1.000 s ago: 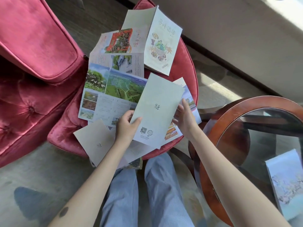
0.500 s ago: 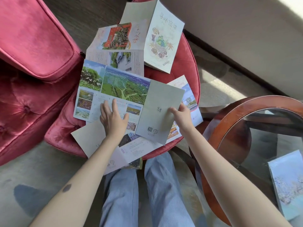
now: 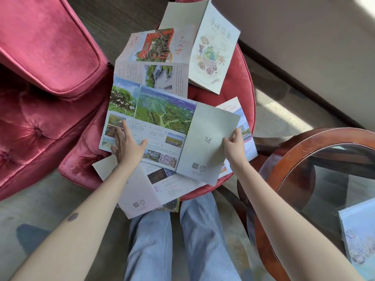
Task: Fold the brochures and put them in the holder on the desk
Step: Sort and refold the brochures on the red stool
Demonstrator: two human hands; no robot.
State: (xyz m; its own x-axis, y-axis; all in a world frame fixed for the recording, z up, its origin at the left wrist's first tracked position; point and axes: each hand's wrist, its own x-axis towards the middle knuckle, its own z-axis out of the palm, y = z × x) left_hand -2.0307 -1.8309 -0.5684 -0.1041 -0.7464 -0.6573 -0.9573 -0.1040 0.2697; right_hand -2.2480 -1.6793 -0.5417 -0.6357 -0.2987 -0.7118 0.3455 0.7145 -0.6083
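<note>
Several brochures lie spread over a round red stool (image 3: 246, 92). The top one is an unfolded brochure (image 3: 162, 116) with green landscape pictures. My left hand (image 3: 126, 144) lies flat on its left part, fingers straight. My right hand (image 3: 233, 148) pinches the right edge of its plain grey-green end panel (image 3: 209, 138), which is lifted off the pile. More brochures show at the back, one with a red picture (image 3: 156, 47) and one with a food drawing (image 3: 213, 51). A blue folded brochure (image 3: 359, 230) lies on the glass table at lower right.
A red tufted armchair (image 3: 40, 78) fills the left side. A round glass table with a wooden rim (image 3: 304, 151) stands at the right. My legs in blue jeans (image 3: 176, 240) sit below the stool. A pale wall (image 3: 304, 47) runs along the back right.
My left hand let go of the grey-green panel and moved left to press flat on the pictured part. The right hand swung the panel out to the right, opening the brochure.
</note>
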